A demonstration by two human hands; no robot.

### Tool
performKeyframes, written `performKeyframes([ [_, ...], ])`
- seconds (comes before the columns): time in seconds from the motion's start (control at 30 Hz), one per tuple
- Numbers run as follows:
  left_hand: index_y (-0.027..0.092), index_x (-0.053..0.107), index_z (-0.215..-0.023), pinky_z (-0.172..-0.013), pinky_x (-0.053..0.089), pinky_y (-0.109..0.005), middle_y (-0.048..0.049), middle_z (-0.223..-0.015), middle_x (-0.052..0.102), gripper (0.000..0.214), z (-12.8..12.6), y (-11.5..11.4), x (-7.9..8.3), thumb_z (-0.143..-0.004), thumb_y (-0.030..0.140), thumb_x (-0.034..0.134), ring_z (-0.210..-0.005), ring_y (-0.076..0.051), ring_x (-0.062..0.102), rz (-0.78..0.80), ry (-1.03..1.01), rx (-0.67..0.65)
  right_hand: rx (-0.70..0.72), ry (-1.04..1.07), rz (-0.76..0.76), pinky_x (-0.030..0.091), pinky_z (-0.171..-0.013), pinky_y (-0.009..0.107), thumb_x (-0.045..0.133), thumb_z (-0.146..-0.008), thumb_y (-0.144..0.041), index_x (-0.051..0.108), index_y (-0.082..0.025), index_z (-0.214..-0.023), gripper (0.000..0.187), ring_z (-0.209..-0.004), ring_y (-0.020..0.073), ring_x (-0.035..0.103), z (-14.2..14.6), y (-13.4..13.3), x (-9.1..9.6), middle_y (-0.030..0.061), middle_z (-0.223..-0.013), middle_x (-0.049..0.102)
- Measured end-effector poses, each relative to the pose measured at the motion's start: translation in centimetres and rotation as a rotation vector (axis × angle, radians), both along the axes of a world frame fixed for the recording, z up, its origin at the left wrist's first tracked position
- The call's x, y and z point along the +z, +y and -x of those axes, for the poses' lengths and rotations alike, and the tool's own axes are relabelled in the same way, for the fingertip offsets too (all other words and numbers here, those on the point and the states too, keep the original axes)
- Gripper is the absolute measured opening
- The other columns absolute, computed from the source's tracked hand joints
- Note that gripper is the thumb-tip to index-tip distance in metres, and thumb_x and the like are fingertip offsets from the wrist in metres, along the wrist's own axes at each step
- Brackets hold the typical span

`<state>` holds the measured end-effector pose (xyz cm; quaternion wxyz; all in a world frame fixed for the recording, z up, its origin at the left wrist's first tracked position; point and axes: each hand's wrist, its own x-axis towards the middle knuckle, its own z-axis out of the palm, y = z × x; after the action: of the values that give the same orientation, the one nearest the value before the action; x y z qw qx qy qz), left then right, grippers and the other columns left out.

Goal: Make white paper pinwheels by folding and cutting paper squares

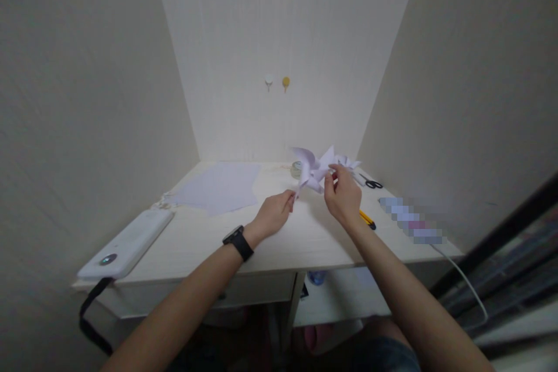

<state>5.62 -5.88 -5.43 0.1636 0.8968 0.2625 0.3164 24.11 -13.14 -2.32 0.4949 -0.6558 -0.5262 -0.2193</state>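
A white paper pinwheel (308, 170) is held up over the desk, its curled blades facing me. My left hand (275, 212), with a black watch (238, 242) on the wrist, is closed around the pinwheel's thin stick below the blades. At the pinwheel's right side, my right hand (342, 193) has its thumb and fingers bent together at a blade's edge. Partly hidden behind that hand is a second white paper pinwheel (346, 161). A roll of clear tape (296, 170) stands behind the held pinwheel, partly covered by it.
White paper sheets (222, 186) lie at the back left of the desk (192, 244). A white box-like device (126, 247) with a black strap sits front left. Black scissors (373, 184), a yellow cutter (367, 219) and a pixelated object (412, 221) with a white cable lie right.
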Motion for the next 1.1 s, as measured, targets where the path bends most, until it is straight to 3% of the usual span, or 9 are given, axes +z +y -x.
performKeyframes([
  [0.1,0.020,0.058,-0.090,-0.074,0.042,-0.031,-0.0032,-0.079,0.065,0.027,0.2,0.6,-0.1,-0.098,0.027,0.034,-0.075,-0.019,0.061,0.027,-0.031,0.000,-0.073,-0.185,0.112,0.039,-0.063,0.030,0.052,-0.086,-0.028,0.059,-0.021,-0.126,0.041,-0.082,0.0220,0.057,-1.8,-0.6,0.3,0.0108,-0.105,0.061],
  [0.23,0.020,0.059,-0.100,-0.071,0.041,-0.029,-0.0010,-0.073,0.065,0.030,0.1,0.8,-0.1,-0.100,0.034,0.033,-0.069,-0.017,0.059,0.093,-0.083,-0.063,-0.070,-0.227,0.188,0.039,-0.062,0.030,0.057,-0.085,-0.029,0.071,-0.020,-0.105,0.026,-0.079,0.0209,0.058,-3.0,-1.0,-0.1,0.0100,-0.102,0.061],
  [0.6,0.018,0.058,-0.103,-0.069,0.042,-0.028,-0.0020,-0.077,0.066,0.031,-0.2,0.8,-0.4,-0.100,0.036,0.034,-0.068,-0.016,0.058,0.174,-0.158,-0.134,0.381,0.208,0.152,0.045,-0.065,0.031,0.059,-0.082,-0.031,0.074,-0.019,-0.083,0.020,-0.064,0.0167,0.058,3.1,-0.3,-1.7,0.0054,-0.079,0.070],
  [0.73,0.017,0.059,-0.097,-0.071,0.045,-0.029,-0.0031,-0.078,0.066,0.023,-0.3,1.2,-0.7,-0.095,0.027,0.039,-0.072,-0.017,0.060,0.171,-0.187,-0.135,0.673,0.601,0.220,0.040,-0.047,0.026,0.065,-0.077,-0.038,0.071,-0.017,-0.108,0.037,-0.052,0.0138,0.053,5.7,-0.2,-1.0,0.0021,-0.072,0.068],
  [0.8,0.018,0.060,-0.091,-0.069,0.046,-0.028,-0.0015,-0.072,0.065,0.016,-0.3,1.5,-1.0,-0.088,0.021,0.045,-0.068,-0.016,0.061,0.219,-0.186,-0.169,0.893,0.773,0.347,0.034,-0.040,0.023,0.069,-0.073,-0.039,0.055,-0.017,-0.134,0.066,-0.046,0.0124,0.049,6.7,-0.6,-0.4,0.0000,-0.070,0.067],
  [0.87,0.018,0.061,-0.089,-0.066,0.045,-0.026,-0.0002,-0.068,0.064,0.012,-0.3,1.7,-1.1,-0.084,0.020,0.050,-0.065,-0.016,0.060,0.257,-0.195,-0.183,1.022,0.822,0.417,0.033,-0.038,0.023,0.069,-0.073,-0.039,0.043,-0.017,-0.144,0.079,-0.043,0.0116,0.047,7.2,-1.1,0.2,-0.0001,-0.071,0.069],
  [0.93,0.017,0.060,-0.090,-0.063,0.044,-0.025,-0.0007,-0.069,0.064,0.012,-0.3,1.7,-1.1,-0.085,0.022,0.049,-0.064,-0.015,0.057,0.266,-0.256,-0.137,0.921,0.723,0.300,0.038,-0.043,0.025,0.067,-0.075,-0.039,0.053,-0.015,-0.135,0.066,-0.045,0.0124,0.049,6.9,-1.5,0.4,-0.0006,-0.065,0.067],
  [1.0,0.017,0.059,-0.094,-0.060,0.042,-0.025,-0.0021,-0.074,0.065,0.018,-0.4,1.6,-1.0,-0.090,0.026,0.044,-0.062,-0.013,0.055,0.290,-0.324,-0.111,0.675,0.570,0.108,0.044,-0.052,0.027,0.063,-0.078,-0.036,0.060,-0.014,-0.127,0.054,-0.051,0.0141,0.054,5.9,-1.5,0.4,-0.0007,-0.062,0.065],
  [1.1,0.015,0.058,-0.100,-0.055,0.038,-0.023,-0.0032,-0.077,0.066,0.025,-0.6,1.5,-0.6,-0.094,0.033,0.041,-0.057,-0.011,0.049,0.373,-0.364,-0.142,0.449,0.480,0.062,0.046,-0.059,0.028,0.056,-0.082,-0.031,0.040,-0.013,-0.147,0.069,-0.054,0.0149,0.056,4.3,-1.1,-0.1,0.0003,-0.069,0.070],
])
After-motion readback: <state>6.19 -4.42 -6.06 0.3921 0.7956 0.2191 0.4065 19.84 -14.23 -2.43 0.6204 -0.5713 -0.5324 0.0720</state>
